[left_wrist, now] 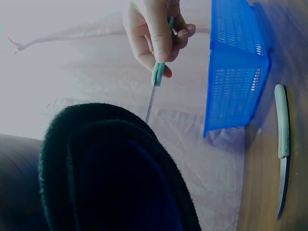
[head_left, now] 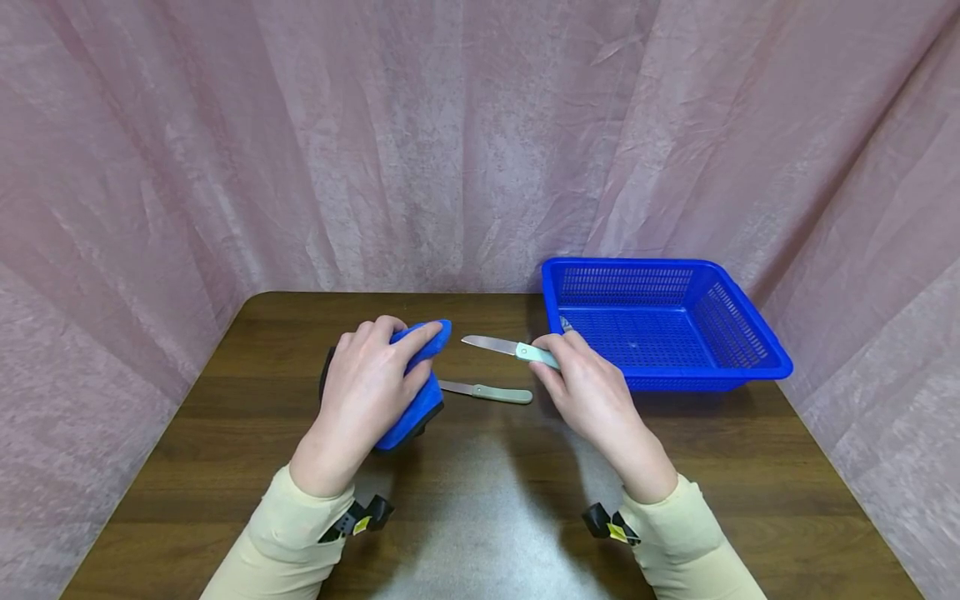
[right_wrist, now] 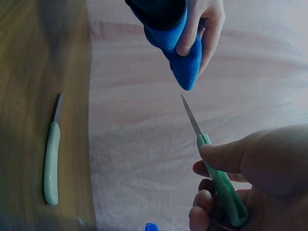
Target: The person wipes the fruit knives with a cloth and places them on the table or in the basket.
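My left hand (head_left: 367,375) grips a folded blue cloth (head_left: 414,415) with dark edging, left of the table's middle. In the left wrist view the dark edge of the cloth fills the lower part. My right hand (head_left: 588,387) holds a folding knife (right_wrist: 222,186) by its mint-green handle, thumb along the side. Its blade is out and points left, the tip a short way from the cloth in the right wrist view. A second green-handled knife (head_left: 502,394) lies on the table between the hands, blade out; the cloth hides its tip in the head view.
A blue plastic basket (head_left: 630,262) stands at the back right, just beyond my right hand. A small greyish pointed thing (head_left: 566,323) shows inside its near left corner. Pink curtains (head_left: 450,150) hang behind and beside the brown wooden table (head_left: 247,400).
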A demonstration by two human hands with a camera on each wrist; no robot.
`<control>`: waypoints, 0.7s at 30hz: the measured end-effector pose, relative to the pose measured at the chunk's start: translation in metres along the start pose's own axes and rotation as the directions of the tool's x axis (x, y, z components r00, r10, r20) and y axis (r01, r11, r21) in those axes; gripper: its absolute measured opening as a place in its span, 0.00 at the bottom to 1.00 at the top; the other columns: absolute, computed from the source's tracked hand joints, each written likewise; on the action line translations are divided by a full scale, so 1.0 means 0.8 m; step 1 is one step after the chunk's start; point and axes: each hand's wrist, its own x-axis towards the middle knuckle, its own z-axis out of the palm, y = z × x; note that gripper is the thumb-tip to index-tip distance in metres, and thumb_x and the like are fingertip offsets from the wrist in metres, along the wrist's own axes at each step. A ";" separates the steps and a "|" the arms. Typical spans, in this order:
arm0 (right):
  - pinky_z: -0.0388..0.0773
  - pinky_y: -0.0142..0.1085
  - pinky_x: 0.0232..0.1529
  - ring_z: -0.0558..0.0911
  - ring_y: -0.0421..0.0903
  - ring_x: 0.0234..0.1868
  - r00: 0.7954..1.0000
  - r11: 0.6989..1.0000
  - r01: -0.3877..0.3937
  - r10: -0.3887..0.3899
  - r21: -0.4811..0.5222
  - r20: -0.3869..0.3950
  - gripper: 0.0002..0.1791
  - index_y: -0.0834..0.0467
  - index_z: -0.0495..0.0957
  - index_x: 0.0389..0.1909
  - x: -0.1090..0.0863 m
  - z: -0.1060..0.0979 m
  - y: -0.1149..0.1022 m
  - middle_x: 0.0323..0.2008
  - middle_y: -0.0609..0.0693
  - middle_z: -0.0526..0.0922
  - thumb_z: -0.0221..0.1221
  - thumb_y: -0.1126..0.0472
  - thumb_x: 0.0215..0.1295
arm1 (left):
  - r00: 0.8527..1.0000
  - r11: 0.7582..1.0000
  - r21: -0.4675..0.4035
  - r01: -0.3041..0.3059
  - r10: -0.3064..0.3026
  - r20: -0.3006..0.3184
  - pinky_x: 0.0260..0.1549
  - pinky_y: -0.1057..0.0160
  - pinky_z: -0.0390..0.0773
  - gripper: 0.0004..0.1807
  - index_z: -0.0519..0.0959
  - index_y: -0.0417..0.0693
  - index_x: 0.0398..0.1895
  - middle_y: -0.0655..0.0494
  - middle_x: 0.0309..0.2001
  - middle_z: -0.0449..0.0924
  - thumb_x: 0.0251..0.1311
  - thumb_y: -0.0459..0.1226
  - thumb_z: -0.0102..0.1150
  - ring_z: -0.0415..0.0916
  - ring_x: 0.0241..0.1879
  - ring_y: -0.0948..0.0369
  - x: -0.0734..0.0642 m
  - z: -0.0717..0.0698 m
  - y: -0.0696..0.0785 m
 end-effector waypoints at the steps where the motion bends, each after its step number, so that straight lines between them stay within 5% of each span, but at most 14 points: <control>1: 0.78 0.50 0.29 0.77 0.49 0.31 1.000 1.000 0.000 0.000 0.001 0.002 0.08 0.53 0.86 0.53 0.000 0.000 0.000 0.36 0.48 0.78 0.69 0.58 0.79 | 1.000 1.000 -0.001 -0.002 0.002 -0.001 0.41 0.40 0.80 0.25 0.87 0.60 0.69 0.38 0.52 0.86 0.69 0.39 0.73 0.84 0.46 0.40 0.000 0.000 0.000; 13: 0.82 0.54 0.33 0.82 0.51 0.36 0.999 1.000 -0.008 0.009 -0.011 0.050 0.09 0.54 0.84 0.52 0.001 0.006 -0.003 0.38 0.48 0.85 0.70 0.59 0.77 | 1.000 1.000 -0.005 -0.014 0.014 0.001 0.43 0.40 0.80 0.25 0.87 0.59 0.69 0.39 0.51 0.86 0.69 0.40 0.74 0.84 0.47 0.40 -0.001 0.003 0.010; 21: 0.79 0.49 0.30 0.79 0.46 0.31 0.996 1.000 -0.022 0.023 -0.009 0.086 0.09 0.53 0.84 0.51 0.002 0.010 -0.007 0.33 0.44 0.83 0.71 0.58 0.76 | 0.999 0.999 0.008 -0.032 0.032 0.042 0.45 0.40 0.82 0.27 0.86 0.59 0.70 0.39 0.53 0.86 0.68 0.43 0.77 0.84 0.49 0.41 -0.001 0.006 0.020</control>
